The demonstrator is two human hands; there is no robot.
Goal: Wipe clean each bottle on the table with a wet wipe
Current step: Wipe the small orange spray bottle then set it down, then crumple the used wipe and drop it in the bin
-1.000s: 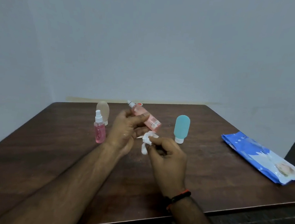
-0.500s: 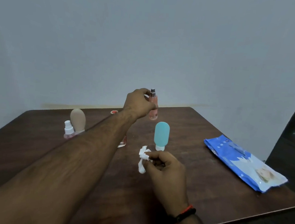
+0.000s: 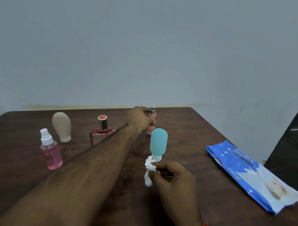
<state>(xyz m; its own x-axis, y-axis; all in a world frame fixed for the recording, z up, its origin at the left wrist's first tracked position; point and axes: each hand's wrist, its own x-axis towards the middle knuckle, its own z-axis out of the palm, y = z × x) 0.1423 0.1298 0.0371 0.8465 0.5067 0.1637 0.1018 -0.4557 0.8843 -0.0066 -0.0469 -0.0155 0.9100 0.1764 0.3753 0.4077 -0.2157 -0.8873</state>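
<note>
My left hand (image 3: pixel 139 119) reaches far across the table and grips a small pink spray bottle (image 3: pixel 152 122) that stands upright near the far edge. My right hand (image 3: pixel 172 175) pinches a crumpled white wet wipe (image 3: pixel 148 173) just in front of the teal squeeze bottle (image 3: pixel 158 143), which stands on its white cap. A pink spray bottle with a white nozzle (image 3: pixel 50 152) and a beige squeeze bottle (image 3: pixel 62 126) stand at the left. A silver cap with a red top (image 3: pixel 102 122) sits on a red wrapper.
A blue wet-wipe pack (image 3: pixel 252 176) lies on the right side of the dark wooden table (image 3: pixel 182 195). A plain wall runs close behind the table's far edge. The table's right and near edges drop to a dark floor.
My left hand carried the small pink bottle from in front of me out to the far side of the table and lowered it upright. My right hand kept the wipe, barely moving.
</note>
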